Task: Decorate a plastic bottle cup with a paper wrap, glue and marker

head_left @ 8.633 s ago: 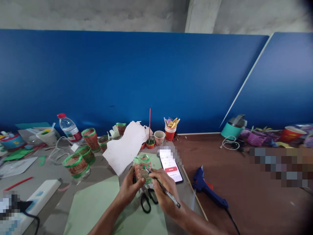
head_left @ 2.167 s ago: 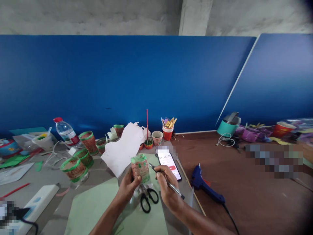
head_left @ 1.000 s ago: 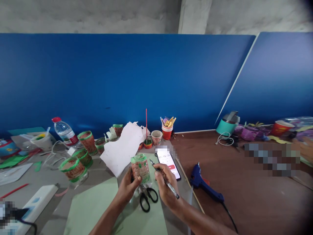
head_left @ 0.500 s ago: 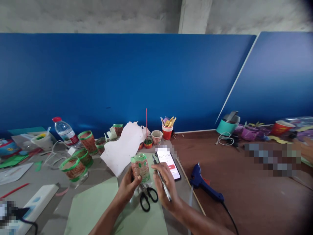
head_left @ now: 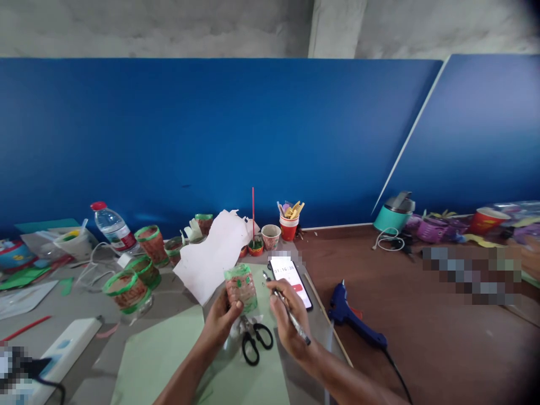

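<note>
In my left hand [head_left: 223,319] is a small cup [head_left: 241,289], reddish with a brick-like pattern and green bands at its rim and base. My fingers wrap its left side, and green marks show on its front. My right hand [head_left: 289,320], just to the right, grips a pen [head_left: 291,315] with its tip up and toward the cup, apart from it. Below the cup, black-handled scissors [head_left: 257,342] lie on a pale green sheet [head_left: 169,360]; their blades are partly hidden. A phone [head_left: 291,275] showing a timer lies behind my right hand.
A blue glue gun [head_left: 354,318] and a thin stick [head_left: 333,326] lie at right. Several similar green-rimmed cups [head_left: 126,289] and a water bottle [head_left: 113,228] stand left, near torn white paper [head_left: 215,253]. A power strip [head_left: 63,360] sits front left. Another person's hand [head_left: 527,256] is far right.
My right hand with the pen has shifted slightly right, and the pen leans more. The cup in my left hand has moved a little to the left.
</note>
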A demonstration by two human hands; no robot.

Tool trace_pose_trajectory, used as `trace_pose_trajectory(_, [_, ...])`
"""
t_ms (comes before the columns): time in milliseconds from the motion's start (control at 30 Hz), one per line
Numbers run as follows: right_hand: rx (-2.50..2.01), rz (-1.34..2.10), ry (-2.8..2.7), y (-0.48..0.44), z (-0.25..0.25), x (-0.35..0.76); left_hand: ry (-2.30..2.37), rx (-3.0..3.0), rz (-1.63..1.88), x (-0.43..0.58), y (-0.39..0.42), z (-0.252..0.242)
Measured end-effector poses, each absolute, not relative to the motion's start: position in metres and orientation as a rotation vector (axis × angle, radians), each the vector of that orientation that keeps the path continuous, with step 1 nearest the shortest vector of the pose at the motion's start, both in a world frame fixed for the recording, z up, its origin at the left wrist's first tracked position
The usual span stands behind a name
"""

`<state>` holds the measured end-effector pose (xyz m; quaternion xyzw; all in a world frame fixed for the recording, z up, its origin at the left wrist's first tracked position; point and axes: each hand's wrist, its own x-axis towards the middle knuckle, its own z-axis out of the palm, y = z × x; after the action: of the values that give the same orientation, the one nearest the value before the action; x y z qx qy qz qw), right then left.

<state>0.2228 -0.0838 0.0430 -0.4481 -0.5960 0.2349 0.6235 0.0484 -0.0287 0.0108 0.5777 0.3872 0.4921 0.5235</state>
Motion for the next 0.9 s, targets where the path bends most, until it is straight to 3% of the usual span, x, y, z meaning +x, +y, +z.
trace_pose_trajectory(900, [-0.975,0.587,-1.429,-0.085,0.046,0.216,0.884,1.447,1.156,0.048,-0.030,0.008])
